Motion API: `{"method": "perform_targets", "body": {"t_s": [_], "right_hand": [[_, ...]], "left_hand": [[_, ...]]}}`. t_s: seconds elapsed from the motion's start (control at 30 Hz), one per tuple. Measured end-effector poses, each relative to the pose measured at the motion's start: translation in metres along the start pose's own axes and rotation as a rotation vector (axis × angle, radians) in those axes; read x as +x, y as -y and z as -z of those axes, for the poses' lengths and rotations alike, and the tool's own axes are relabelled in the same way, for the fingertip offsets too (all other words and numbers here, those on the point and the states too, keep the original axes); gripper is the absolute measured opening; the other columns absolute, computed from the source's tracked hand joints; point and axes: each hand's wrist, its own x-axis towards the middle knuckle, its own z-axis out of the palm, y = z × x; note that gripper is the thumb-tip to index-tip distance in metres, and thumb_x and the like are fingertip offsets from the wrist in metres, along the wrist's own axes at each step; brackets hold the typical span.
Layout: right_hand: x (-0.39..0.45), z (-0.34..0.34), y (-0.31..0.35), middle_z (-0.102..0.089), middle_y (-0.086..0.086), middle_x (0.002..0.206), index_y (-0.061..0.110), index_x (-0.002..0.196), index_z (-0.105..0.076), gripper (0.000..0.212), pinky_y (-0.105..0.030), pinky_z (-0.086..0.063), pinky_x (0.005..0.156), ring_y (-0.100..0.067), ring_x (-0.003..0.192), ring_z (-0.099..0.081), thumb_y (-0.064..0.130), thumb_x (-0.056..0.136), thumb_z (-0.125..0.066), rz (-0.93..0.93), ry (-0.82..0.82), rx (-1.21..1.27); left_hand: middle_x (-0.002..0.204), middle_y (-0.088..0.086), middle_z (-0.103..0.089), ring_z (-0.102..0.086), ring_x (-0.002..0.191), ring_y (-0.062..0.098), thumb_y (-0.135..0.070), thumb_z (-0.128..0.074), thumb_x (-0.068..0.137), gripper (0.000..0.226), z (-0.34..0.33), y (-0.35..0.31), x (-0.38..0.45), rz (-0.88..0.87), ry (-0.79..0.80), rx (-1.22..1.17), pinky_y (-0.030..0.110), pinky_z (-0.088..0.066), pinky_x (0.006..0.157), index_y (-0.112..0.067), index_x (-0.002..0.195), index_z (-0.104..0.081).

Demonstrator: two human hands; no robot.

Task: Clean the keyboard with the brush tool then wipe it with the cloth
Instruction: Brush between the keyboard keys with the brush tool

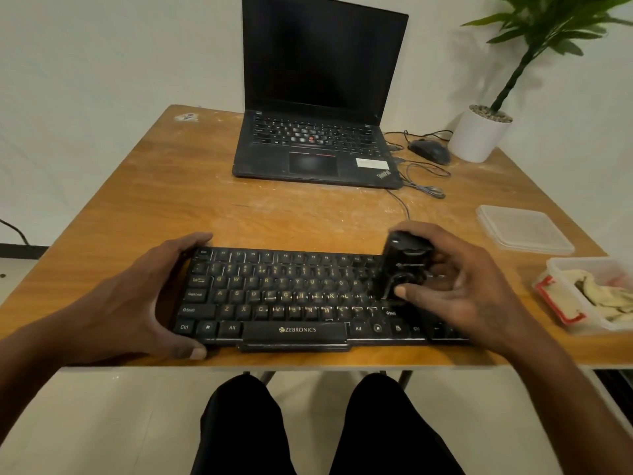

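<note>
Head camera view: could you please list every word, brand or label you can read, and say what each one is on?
"ZEBRONICS": spacebar of the keyboard.
"Ctrl", "Alt", "Shift", "Caps Lock", plus letter legends: keyboard keys.
"ThinkPad": palm rest corner of the laptop.
White sticker on the laptop: too blurred to read.
Marking on the brush tool: too blurred.
Red print on the plastic container: unreadable.

Black keyboard (274, 296) is laid flat along the near edge of the worktop (274, 214), yellowish legends worn, "ZEBRONICS" printed on the space bar. Black brush (402, 265) is stood upright on the keyboard's right-hand keys; bristles cannot be made out. Crumpled pale cloth (596, 296) is kept in a clear tub (561, 269) at the right, well apart from the keyboard.
</note>
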Motion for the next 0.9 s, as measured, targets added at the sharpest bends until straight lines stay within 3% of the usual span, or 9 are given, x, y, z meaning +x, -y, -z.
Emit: {"method": "perform_targets", "body": {"t_s": [0.17,0.43,0.73,0.9], "right_hand": [[0.023,-0.052,0.020,-0.063,0.018,0.124,0.031,0.137,-0.057,0.068,-0.033,-0.057,0.095,-0.007,0.121,-0.060,-0.005,0.083,-0.075,0.095,0.168,0.009],[-0.003,0.007,0.004,-0.064,0.018,0.122,0.036,0.132,-0.059,0.073,-0.030,-0.061,0.084,-0.011,0.113,-0.064,-0.005,0.075,-0.079,0.009,0.018,-0.032],[0.034,-0.080,0.031,-0.063,0.020,0.123,0.028,0.137,-0.056,0.068,-0.035,-0.057,0.096,-0.006,0.121,-0.060,-0.007,0.082,-0.075,0.142,0.196,0.045],[0.026,-0.046,0.022,-0.063,0.018,0.124,0.031,0.136,-0.057,0.072,-0.030,-0.060,0.086,-0.007,0.117,-0.063,-0.009,0.079,-0.076,0.075,0.135,0.045]], "left_hand": [[0.157,-0.031,-0.037,-0.042,0.144,0.000,-0.081,-0.093,0.040,0.145,0.006,-0.007,-0.002,-0.007,0.021,-0.094,0.040,-0.045,0.116,-0.056,0.161,-0.017],[0.153,-0.039,-0.033,-0.039,0.141,-0.010,-0.083,-0.093,0.038,0.146,0.010,-0.010,-0.002,-0.008,0.057,-0.143,0.036,-0.045,0.113,-0.061,0.159,-0.014],[0.156,-0.033,-0.034,-0.039,0.142,-0.007,-0.081,-0.093,0.040,0.145,0.011,-0.014,-0.003,-0.008,0.065,-0.154,0.035,-0.043,0.117,-0.060,0.159,-0.013],[0.156,-0.035,-0.032,-0.036,0.143,-0.010,-0.076,-0.095,0.043,0.145,0.012,-0.014,-0.003,-0.022,0.062,-0.136,0.024,-0.040,0.111,-0.058,0.160,-0.012]]}}
